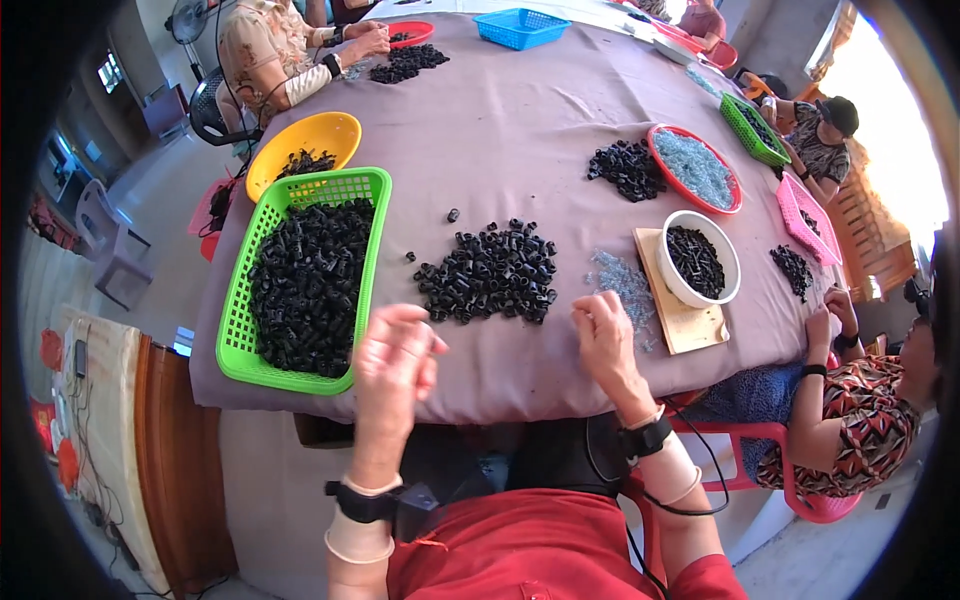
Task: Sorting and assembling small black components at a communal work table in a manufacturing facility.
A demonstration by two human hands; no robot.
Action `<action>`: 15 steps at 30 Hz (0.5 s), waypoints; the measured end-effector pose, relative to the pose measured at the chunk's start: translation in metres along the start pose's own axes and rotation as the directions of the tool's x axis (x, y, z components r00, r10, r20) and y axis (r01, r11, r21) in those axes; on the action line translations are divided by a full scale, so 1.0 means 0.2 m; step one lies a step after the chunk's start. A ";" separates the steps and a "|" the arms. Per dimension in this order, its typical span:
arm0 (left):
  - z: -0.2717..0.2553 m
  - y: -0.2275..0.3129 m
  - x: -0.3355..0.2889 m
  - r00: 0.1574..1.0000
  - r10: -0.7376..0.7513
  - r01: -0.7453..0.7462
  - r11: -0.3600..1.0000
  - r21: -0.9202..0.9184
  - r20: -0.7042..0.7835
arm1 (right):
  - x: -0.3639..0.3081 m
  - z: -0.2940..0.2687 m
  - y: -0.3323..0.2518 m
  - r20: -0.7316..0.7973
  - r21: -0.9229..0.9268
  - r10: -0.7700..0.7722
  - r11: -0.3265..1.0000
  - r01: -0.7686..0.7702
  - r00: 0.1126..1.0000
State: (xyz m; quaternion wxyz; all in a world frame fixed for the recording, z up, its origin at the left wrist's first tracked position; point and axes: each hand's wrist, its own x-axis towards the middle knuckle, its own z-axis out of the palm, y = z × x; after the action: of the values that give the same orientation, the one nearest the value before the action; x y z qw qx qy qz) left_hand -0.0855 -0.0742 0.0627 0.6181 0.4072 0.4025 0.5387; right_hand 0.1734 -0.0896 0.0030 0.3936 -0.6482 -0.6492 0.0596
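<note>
My left hand (392,352) hovers at the right edge of a green basket (232,320) full of small black tube-like plastic parts (310,285). Its fingers are loosely bent and apart, slightly blurred, and I see nothing in them. My right hand (606,345) is closed, fingertips together, beside small clear plastic pieces (625,285) scattered on the cloth; whatever it may hold is hidden. Beyond and between my hands lies a loose pile of black tube-like parts (490,275). A white bowl (738,270) of thin black parts stands on a wooden board (690,330) to the right.
A yellow bowl (340,135) stands behind the green basket. Farther right are a black pile (627,170) and a red-rimmed tray (740,200) of clear pieces. A blue basket (522,30) is at the far end. People work around the table; one (850,420) sits close on my right.
</note>
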 end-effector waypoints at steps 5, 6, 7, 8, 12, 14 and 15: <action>-0.21 0.22 0.19 0.921 0.304 -0.209 0.912 0.352 -0.242 | 0.04 0.01 0.10 0.023 -0.175 0.043 0.984 -0.038 0.999; -0.20 0.26 0.19 0.909 0.305 -0.169 0.893 0.416 -0.285 | 0.04 0.01 0.10 0.041 -0.201 0.056 0.978 -0.047 0.998; -0.21 0.27 0.20 0.901 0.313 -0.120 0.845 0.520 -0.301 | 0.04 0.02 0.10 0.057 -0.228 0.071 0.972 -0.056 0.996; -0.22 0.23 0.21 0.884 0.388 -0.161 0.779 0.607 -0.262 | 0.05 0.02 0.10 0.056 -0.225 0.070 0.973 -0.056 0.996; -0.05 0.09 0.16 0.888 0.460 -0.287 0.535 0.795 0.011 | 0.05 0.02 0.11 0.098 -0.271 0.100 0.960 -0.070 0.990; 0.01 -0.05 0.18 0.900 0.423 -0.339 0.522 0.782 0.107 | 0.03 0.03 0.10 0.120 -0.267 0.100 0.962 -0.065 0.988; 0.04 -0.10 0.20 0.915 0.384 -0.318 0.503 0.804 0.122 | 0.02 0.04 0.10 0.106 -0.258 0.101 0.964 -0.071 0.989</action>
State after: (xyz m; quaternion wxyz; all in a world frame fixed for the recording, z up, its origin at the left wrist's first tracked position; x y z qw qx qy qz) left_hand -0.0670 -0.0365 0.0444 0.2260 0.6961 0.5339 0.4234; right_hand 0.1848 -0.0793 -0.0124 0.2655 -0.7162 -0.6447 0.0315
